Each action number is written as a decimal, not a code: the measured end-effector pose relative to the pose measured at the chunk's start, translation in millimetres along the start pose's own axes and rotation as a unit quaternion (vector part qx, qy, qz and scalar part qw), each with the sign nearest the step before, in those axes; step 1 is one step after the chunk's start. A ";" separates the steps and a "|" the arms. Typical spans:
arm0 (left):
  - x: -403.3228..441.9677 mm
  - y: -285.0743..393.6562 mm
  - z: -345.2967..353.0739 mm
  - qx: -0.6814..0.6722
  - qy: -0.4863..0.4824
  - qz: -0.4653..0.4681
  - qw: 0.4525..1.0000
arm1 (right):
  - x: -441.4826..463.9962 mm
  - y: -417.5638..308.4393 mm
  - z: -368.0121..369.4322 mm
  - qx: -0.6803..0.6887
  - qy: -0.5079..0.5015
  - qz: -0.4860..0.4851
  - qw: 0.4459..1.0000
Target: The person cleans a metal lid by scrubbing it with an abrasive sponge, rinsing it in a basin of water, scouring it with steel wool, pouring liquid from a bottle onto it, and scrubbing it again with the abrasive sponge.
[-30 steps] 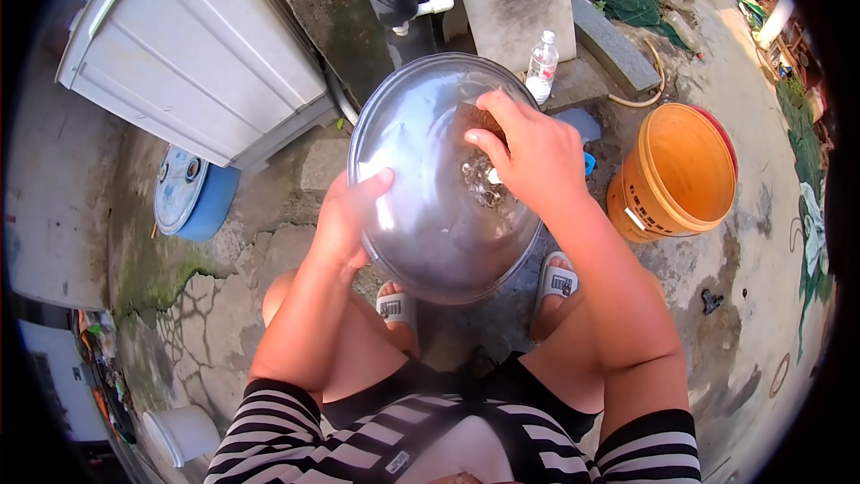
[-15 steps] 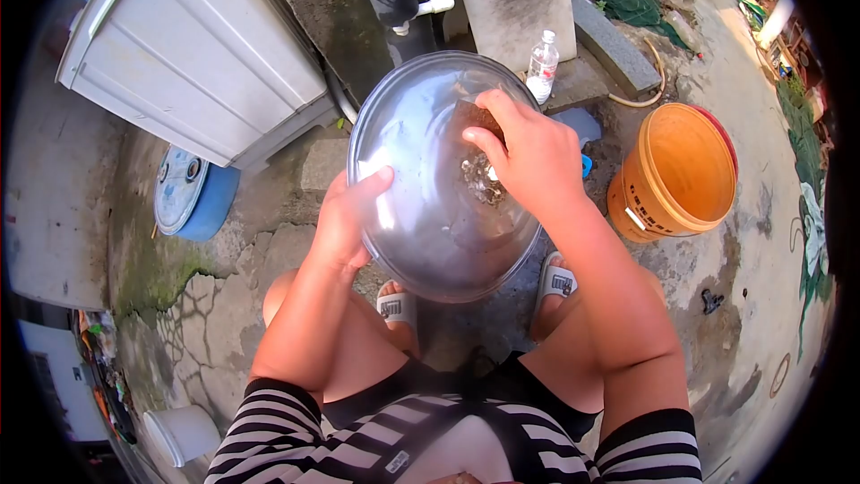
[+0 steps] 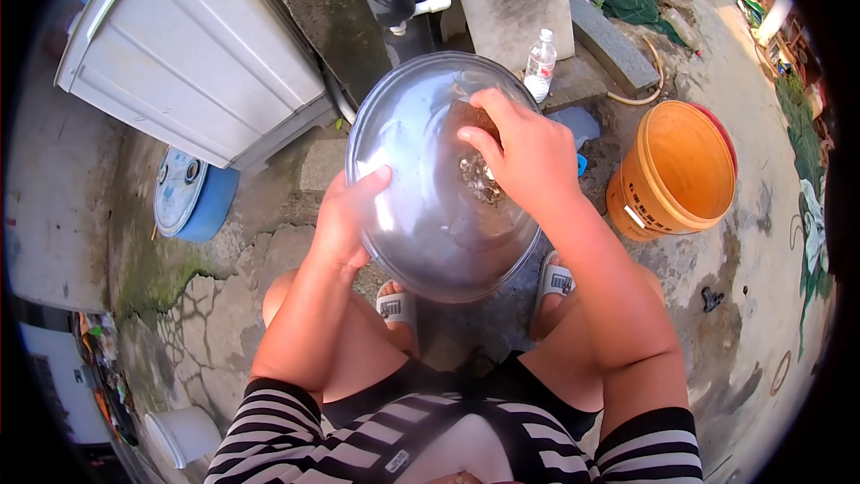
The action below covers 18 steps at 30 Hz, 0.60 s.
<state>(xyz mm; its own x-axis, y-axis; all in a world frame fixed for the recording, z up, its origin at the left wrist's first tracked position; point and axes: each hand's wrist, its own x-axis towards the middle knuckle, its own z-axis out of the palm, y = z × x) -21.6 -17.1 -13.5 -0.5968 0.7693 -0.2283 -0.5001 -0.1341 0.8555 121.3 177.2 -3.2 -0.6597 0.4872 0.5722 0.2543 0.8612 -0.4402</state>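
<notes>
A round, shiny, glass-like pot lid [image 3: 408,215] is held up in front of me, tilted, above my knees. My left hand [image 3: 347,220] grips its left rim, with the thumb lying on the upper face and the other fingers hidden underneath. Over the upper right of the lid, my right hand [image 3: 528,148] is closed on a dark brown scouring pad [image 3: 472,118], pressed to the surface. Just below the pad, near the lid's middle, is a rough patch [image 3: 481,179] of brown and whitish bits. What it is made of I cannot tell.
An orange bucket [image 3: 627,202] stands at the right. Behind the lid is a clear plastic bottle [image 3: 540,63] by a stone slab [image 3: 511,0]. A large white bin [image 3: 193,45] and a blue drum [image 3: 210,206] are on the left. A white bucket [image 3: 184,435] sits lower left.
The right hand and the brown pad have shifted very slightly left on the lid. The left hand keeps the same grip.
</notes>
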 end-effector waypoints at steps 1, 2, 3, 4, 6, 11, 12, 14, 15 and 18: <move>0.7 0.9 0.0 -0.003 0.006 0.002 1.000 | 0.8 3.0 -2.2 -0.006 0.000 0.005 1.000; 1.1 1.9 0.1 -0.007 0.011 0.005 1.000 | 1.2 6.9 -3.1 -0.006 0.000 0.013 1.000; 0.4 4.0 1.0 -0.016 0.012 0.004 1.000 | 1.6 11.0 -3.7 -0.006 0.000 0.021 1.000; -0.7 6.9 2.1 -0.026 0.012 0.002 1.000 | 2.0 12.9 -4.0 -0.006 0.000 0.030 1.000; -0.4 9.3 0.0 -0.039 0.006 -0.005 0.999 | 2.5 12.3 -3.8 -0.008 -0.005 0.027 1.000; -0.6 11.1 -3.2 -0.052 -0.012 -0.022 0.998 | -0.3 8.9 -3.0 0.009 -0.029 -0.013 0.999; -1.2 11.4 -1.9 -0.048 -0.010 -0.019 0.999 | 0.3 9.0 -2.5 0.003 -0.021 -0.006 1.000; -2.5 11.5 0.3 -0.042 -0.007 -0.013 0.999 | 2.3 9.4 -1.2 -0.009 -0.006 0.010 1.000; -2.5 11.6 0.2 -0.041 -0.006 -0.012 0.999 | 2.9 9.8 -1.4 -0.010 -0.004 0.002 1.000; -1.7 10.9 -1.3 -0.043 -0.002 -0.013 0.999 | 3.4 9.9 -2.6 -0.003 -0.002 -0.019 1.000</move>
<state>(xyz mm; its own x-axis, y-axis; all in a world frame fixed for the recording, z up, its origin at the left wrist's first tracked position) -26.8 -20.8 -4.4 -0.5799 0.7761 -0.2477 -0.5674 -0.1666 0.8064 123.3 187.8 -3.8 -0.6716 0.4539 0.5856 0.2330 0.8796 -0.4147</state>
